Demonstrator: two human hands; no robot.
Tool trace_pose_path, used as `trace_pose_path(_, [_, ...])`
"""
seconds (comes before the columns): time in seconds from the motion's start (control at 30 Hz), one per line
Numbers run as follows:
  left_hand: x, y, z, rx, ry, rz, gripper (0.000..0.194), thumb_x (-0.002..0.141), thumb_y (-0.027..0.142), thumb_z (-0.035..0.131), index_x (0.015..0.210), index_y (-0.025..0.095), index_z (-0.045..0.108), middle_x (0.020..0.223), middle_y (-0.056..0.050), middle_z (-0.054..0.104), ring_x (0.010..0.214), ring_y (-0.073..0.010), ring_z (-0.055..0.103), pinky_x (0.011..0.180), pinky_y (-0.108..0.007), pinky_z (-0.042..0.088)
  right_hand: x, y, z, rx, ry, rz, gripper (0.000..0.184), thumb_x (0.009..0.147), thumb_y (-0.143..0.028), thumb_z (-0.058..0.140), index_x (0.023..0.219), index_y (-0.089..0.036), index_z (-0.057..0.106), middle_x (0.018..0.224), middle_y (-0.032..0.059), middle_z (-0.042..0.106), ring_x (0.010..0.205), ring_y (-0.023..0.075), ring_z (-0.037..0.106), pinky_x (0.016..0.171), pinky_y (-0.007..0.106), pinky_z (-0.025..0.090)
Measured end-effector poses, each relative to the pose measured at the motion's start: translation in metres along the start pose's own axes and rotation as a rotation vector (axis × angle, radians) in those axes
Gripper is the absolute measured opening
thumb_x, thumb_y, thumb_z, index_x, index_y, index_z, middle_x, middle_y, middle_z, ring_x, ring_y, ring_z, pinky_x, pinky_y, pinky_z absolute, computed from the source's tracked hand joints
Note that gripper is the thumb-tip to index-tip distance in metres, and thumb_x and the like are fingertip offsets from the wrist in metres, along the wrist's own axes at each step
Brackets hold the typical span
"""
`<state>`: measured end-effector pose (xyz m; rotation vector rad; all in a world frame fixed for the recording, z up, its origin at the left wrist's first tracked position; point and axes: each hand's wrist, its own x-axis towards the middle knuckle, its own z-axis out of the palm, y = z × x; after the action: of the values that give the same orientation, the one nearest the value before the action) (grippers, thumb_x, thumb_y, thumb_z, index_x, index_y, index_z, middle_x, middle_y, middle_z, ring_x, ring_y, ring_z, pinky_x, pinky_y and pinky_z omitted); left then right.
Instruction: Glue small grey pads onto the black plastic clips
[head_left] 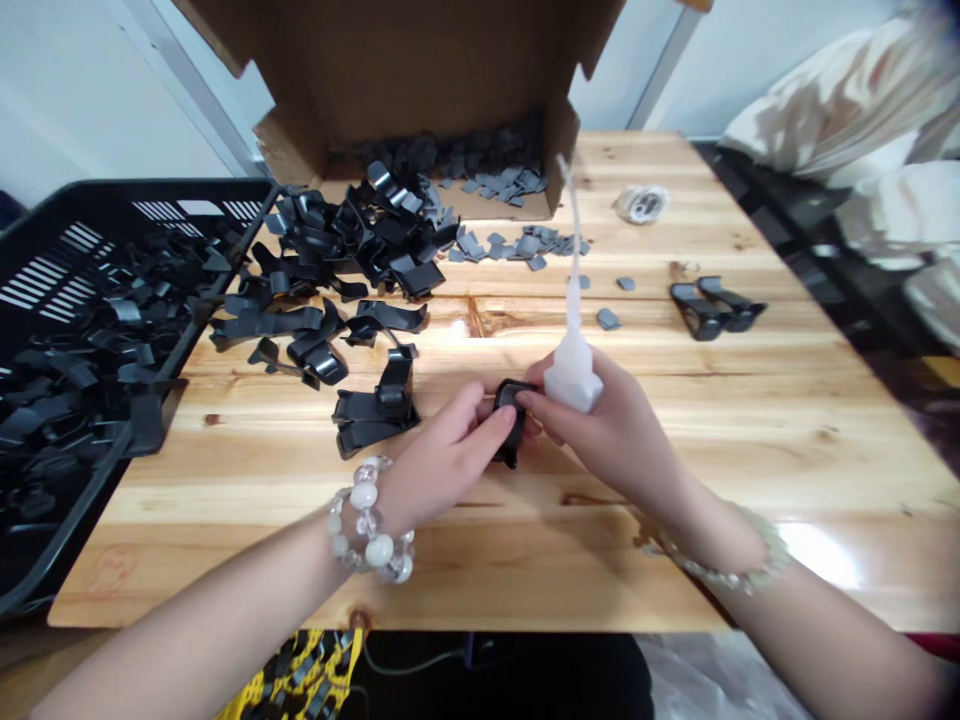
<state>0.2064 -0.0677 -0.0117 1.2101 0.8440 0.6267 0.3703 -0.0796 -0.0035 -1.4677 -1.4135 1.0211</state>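
My left hand (450,455) is closed on a small black plastic clip (511,425) held just above the wooden table (750,420). My right hand (611,430) touches the same clip with its fingertips and grips a white squeeze bottle (573,370) whose long thin nozzle points up and away. A beaded bracelet sits on each wrist. Two black clips (375,405) lie just left of my left hand.
A heap of black clips (337,270) spreads from an open cardboard box (420,100) holding small grey pads (502,185). A black crate (90,330) of clips stands at left. Two finished clips (716,305) and a tape roll (643,203) lie right. A person's light sleeve shows at top right.
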Motion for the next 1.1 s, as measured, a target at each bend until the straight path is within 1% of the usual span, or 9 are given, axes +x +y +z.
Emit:
trace_pose_path(0.1, [0.004, -0.001, -0.001, -0.134, 0.031, -0.028, 0.021, 0.091, 0.027, 0.052, 0.106, 0.014, 0.048, 0.080, -0.004, 0.067, 0.072, -0.0140, 0.066, 0.072, -0.029, 0.054, -0.001, -0.002, 0.001, 0.053, -0.051, 0.015, 0.016, 0.075, -0.023, 0.068, 0.083, -0.018, 0.055, 0.066, -0.0025, 0.058, 0.052, 0.0095, 0.053, 0.048, 0.024, 0.044])
trace_pose_path(0.2, [0.007, -0.002, -0.003, -0.253, 0.058, -0.062, 0.018, 0.088, 0.025, 0.054, 0.102, 0.016, 0.049, 0.078, -0.002, 0.066, 0.064, -0.0128, 0.064, 0.064, -0.029, 0.056, 0.000, -0.004, 0.001, 0.163, -0.066, 0.047, 0.019, 0.073, -0.023, 0.070, 0.084, -0.017, 0.056, 0.071, -0.0014, 0.059, 0.055, 0.0096, 0.054, 0.046, 0.022, 0.044])
trace_pose_path(0.3, [0.008, -0.001, -0.005, -0.286, 0.059, -0.069, 0.019, 0.087, 0.026, 0.057, 0.103, 0.017, 0.052, 0.084, -0.003, 0.068, 0.064, -0.0138, 0.065, 0.064, -0.031, 0.056, 0.002, -0.005, 0.000, 0.307, -0.096, 0.111, 0.020, 0.073, -0.024, 0.070, 0.085, -0.017, 0.055, 0.075, -0.0007, 0.061, 0.054, 0.0089, 0.054, 0.044, 0.022, 0.045])
trace_pose_path(0.37, [0.009, -0.001, -0.007, -0.265, 0.041, -0.072, 0.021, 0.085, 0.028, 0.059, 0.102, 0.017, 0.055, 0.084, -0.004, 0.069, 0.065, -0.0146, 0.066, 0.064, -0.031, 0.056, 0.002, -0.005, 0.000, 0.349, -0.110, 0.140, 0.020, 0.073, -0.022, 0.070, 0.082, -0.016, 0.053, 0.073, -0.0016, 0.060, 0.051, 0.0075, 0.052, 0.043, 0.021, 0.045])
trace_pose_path(0.57, [0.010, 0.001, -0.012, -0.161, 0.032, -0.053, 0.015, 0.082, 0.026, 0.064, 0.088, 0.013, 0.060, 0.081, -0.004, 0.069, 0.072, -0.0142, 0.066, 0.072, -0.029, 0.054, 0.004, -0.004, -0.002, 0.398, -0.110, 0.187, 0.022, 0.072, -0.023, 0.072, 0.079, -0.016, 0.052, 0.069, -0.0029, 0.055, 0.050, 0.0077, 0.051, 0.041, 0.021, 0.043])
trace_pose_path(0.73, [0.008, 0.005, -0.013, -0.142, 0.068, -0.054, 0.016, 0.081, 0.028, 0.065, 0.087, 0.013, 0.060, 0.080, -0.005, 0.071, 0.073, -0.0171, 0.069, 0.070, -0.030, 0.055, 0.005, -0.002, -0.004, 0.401, -0.134, 0.192, 0.022, 0.072, -0.023, 0.072, 0.079, -0.016, 0.051, 0.067, -0.0039, 0.054, 0.046, 0.0062, 0.049, 0.041, 0.020, 0.042])
trace_pose_path(0.87, [0.007, 0.006, -0.014, -0.157, 0.119, -0.015, 0.018, 0.081, 0.030, 0.066, 0.086, 0.014, 0.060, 0.077, -0.004, 0.072, 0.069, -0.0175, 0.069, 0.068, -0.030, 0.055, 0.004, -0.003, -0.002, 0.395, -0.149, 0.208, 0.026, 0.071, -0.025, 0.073, 0.080, -0.017, 0.050, 0.067, -0.0041, 0.055, 0.045, 0.0060, 0.049, 0.040, 0.020, 0.041])
trace_pose_path(1.0, [0.007, 0.004, -0.016, -0.148, 0.249, 0.132, 0.017, 0.082, 0.031, 0.066, 0.090, 0.016, 0.063, 0.082, -0.004, 0.072, 0.076, -0.0168, 0.069, 0.071, -0.027, 0.054, 0.001, -0.003, 0.006, 0.446, -0.268, 0.213, 0.028, 0.071, -0.031, 0.075, 0.080, -0.018, 0.051, 0.066, -0.0033, 0.057, 0.047, 0.0065, 0.047, 0.039, 0.019, 0.040])
trace_pose_path(1.1, [0.006, 0.003, -0.016, -0.175, 0.320, 0.188, 0.017, 0.084, 0.032, 0.063, 0.091, 0.017, 0.064, 0.089, -0.005, 0.071, 0.084, -0.0175, 0.068, 0.075, -0.028, 0.054, -0.002, -0.001, 0.012, 0.442, -0.336, 0.181, 0.028, 0.070, -0.030, 0.075, 0.087, -0.019, 0.055, 0.070, -0.0028, 0.058, 0.051, 0.0071, 0.049, 0.040, 0.019, 0.040])
